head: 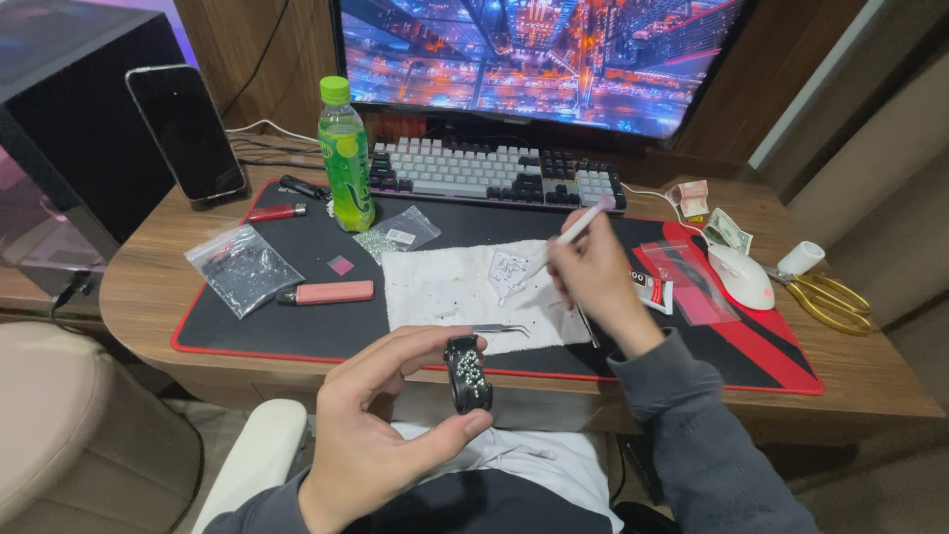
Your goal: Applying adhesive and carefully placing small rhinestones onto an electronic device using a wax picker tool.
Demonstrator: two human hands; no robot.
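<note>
Left hand [381,435] pinches black stone-studded band [468,373] between thumb and fingertip, below table [148,287] edge. Right hand [593,277] clamped on white pen-like tool [563,240], tip over white cloth [445,287], possibly touching.

monitor [539,59]: wide screen at the back of the desk, lit with a night city view, orange and blue
phone [186,132]: propped upright at left, dark blank screen
green bottle [346,158]: label green with yellow, stands left of the keyboard
left bag [242,267]: clear zip bag, dark bits inside, on the mat's left edge
middle bag [400,232]: clear, small white label, just beside the bottle
small tube [650,289]: white, red and black print, right of the cloth
pink bag [692,282]: clear pinkish, beside the mouse
</note>
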